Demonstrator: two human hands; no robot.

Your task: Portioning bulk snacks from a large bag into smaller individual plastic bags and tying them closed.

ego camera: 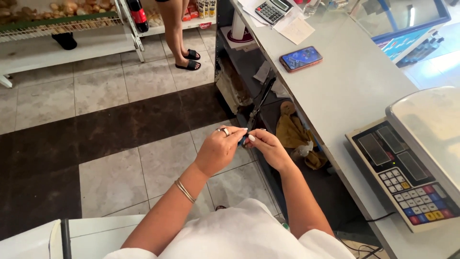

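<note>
A small dark-blue object (pixel 243 140), too hidden to be identified, is pinched between both hands above the tiled floor (pixel 110 177). The left hand (pixel 218 149), ringed, is closed on it from the left; the right hand (pixel 268 146) is closed on it from the right, equally near. Its long axis cannot be told. Rightward, a red-cased phone (pixel 301 58) lies on the pale grey bench (pixel 345 86).

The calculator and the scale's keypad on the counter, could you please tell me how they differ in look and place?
The calculator is a small separate device lying among papers at the counter's far end; the scale's keypad is built into the weighing scale at the near end. The calculator's keys look dark and grey, while the scale's keypad mixes white, blue, red and yellow keys. Both rest on the grey counter, away from both hands.
</note>
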